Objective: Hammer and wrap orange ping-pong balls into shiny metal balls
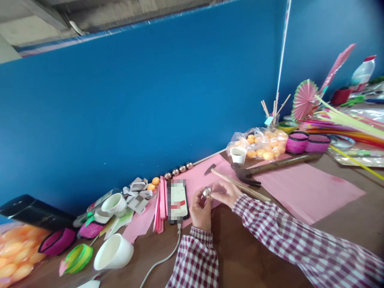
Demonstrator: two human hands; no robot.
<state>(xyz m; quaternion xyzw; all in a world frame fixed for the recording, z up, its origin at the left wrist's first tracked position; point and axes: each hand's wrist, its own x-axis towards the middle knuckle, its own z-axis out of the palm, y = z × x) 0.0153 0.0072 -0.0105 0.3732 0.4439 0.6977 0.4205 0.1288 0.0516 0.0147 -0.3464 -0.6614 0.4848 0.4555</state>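
A small shiny silver ball [207, 192] is pinched between the fingertips of both my hands above the brown table [246, 256]. My left hand [200, 210] is closed on it from the left, my right hand [225, 193] from the right. Both sleeves are red-and-white check. A thin wooden stick [240, 185] lies just behind my right hand, over pink paper [300, 192]. A phone [177, 200] on a cable lies left of my left hand.
A hammer [270, 166] lies on the pink paper. Several silver balls [178, 171] line the blue wall. Orange balls in a bag [264, 146], white cups [114, 252], pink woven baskets [306, 142], paper fans and coloured straws [345, 124] crowd the table.
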